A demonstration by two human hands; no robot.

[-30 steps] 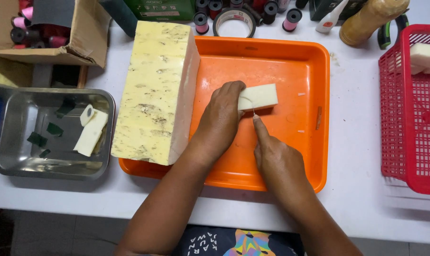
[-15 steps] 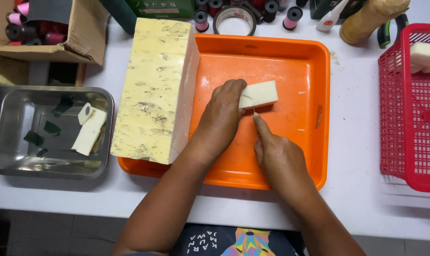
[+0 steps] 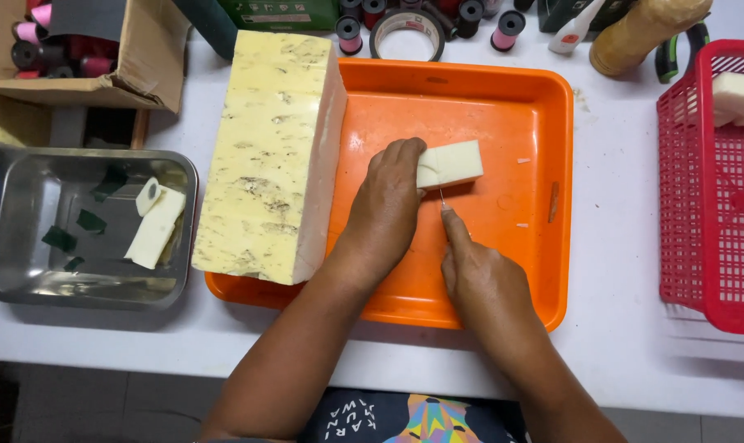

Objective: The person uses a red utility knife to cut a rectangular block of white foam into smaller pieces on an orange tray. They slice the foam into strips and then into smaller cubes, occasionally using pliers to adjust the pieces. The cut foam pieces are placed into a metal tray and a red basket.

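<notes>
Head view: at the table's left edge a steel tray holds pale offcuts, and just right of it a large speckled yellow block lies along the left wall of the orange tray. In that tray's middle the left hand grasps a small cream block, fingers curled over its left end. The right hand is clenched on a thin blade under the block; a red basket sits at the right edge.
</notes>
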